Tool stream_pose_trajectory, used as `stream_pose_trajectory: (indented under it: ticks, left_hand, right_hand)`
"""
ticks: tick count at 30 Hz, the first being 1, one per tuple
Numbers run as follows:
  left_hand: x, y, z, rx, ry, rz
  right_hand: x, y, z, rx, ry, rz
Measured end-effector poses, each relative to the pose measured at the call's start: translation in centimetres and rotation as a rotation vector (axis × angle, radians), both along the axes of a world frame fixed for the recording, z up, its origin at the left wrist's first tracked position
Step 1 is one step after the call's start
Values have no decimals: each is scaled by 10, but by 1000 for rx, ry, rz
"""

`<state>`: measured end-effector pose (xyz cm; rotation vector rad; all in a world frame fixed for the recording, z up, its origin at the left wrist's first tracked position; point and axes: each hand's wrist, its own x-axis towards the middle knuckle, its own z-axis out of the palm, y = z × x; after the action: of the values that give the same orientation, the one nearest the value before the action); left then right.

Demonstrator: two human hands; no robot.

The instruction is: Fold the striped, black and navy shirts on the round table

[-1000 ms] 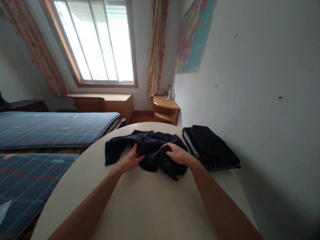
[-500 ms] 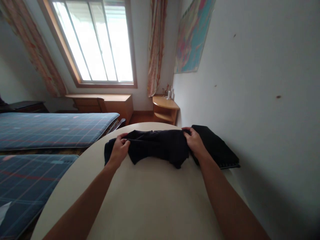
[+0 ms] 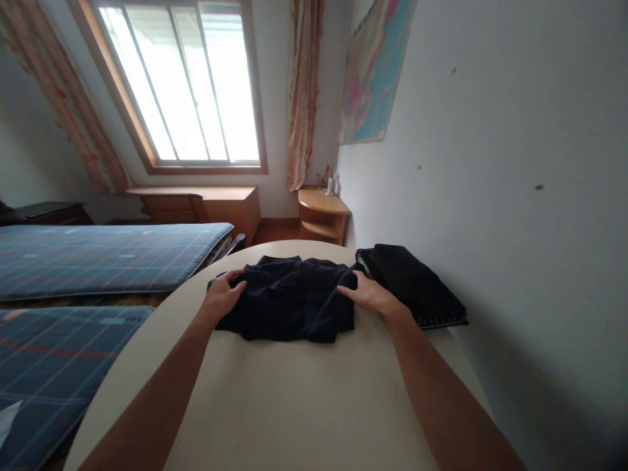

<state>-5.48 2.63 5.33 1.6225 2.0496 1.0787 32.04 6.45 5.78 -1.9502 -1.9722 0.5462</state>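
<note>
A dark navy garment (image 3: 289,297) lies spread in a wrinkled, folded layer on the pale round table (image 3: 294,399). Its exact kind cannot be told from the folds. At the garment's left edge, my left hand (image 3: 223,297) has the cloth between thumb and fingers. My right hand (image 3: 370,293) grips the right edge in the same way, its thumb lying on top of the fabric. Some fingertips of both hands are hidden by the cloth. Just beyond my right hand rests a stack of folded black cloth (image 3: 417,281), against the wall side.
To the left are two plaid mattresses (image 3: 112,258), close to the table's edge. A wooden corner shelf (image 3: 324,203) and a wooden desk (image 3: 230,203) stand beyond the table under the window (image 3: 196,85). The white wall (image 3: 515,261) borders the right side.
The garment's near part has come down flatter and closer to me. My right hand has moved left and slightly nearer; my left hand has shifted a little left.
</note>
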Motion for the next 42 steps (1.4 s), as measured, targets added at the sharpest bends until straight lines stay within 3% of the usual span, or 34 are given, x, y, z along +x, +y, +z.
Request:
stream_pose_trajectory:
  ticks: [4,7,12,17,21,24,28,31,33,35,38,42]
  left_hand:
    - [-6,5,-16,-92,98,-43]
    - [-10,5,-16,-66,116,-32]
    - [-15,-4,5,108,2,24]
    - [-16,-27,30,154,-172,70]
    - [-27,-57,43,101,-306,24]
    - [-41,-85,37,-25,-271,-106]
    - [-41,-120,7,-232,-13,-220]
    - [-19,-140,-20,-64,299,-276]
    - [-1,-151,-34,43,386,-461]
    - [13,-159,-44,53,451,-649]
    - [23,-169,-52,45,549,-785]
    - [22,-182,-44,28,594,-799]
  right_hand:
    - [-4,-3,-6,-51,-36,104]
    - [-3,-2,-1,7,50,152]
    - [11,-14,30,286,223,26]
    - [43,-36,63,445,210,-56]
    - [79,-60,82,398,96,-41]
    - [101,-83,86,171,14,109]
    - [105,-112,75,-104,-172,252]
    - [88,-128,60,-107,-338,268]
    - [72,-135,48,-42,-352,353]
    - [58,-141,34,-4,-232,541]
    - [44,-148,14,2,-118,681]
    - [39,-157,-1,-59,-141,692]
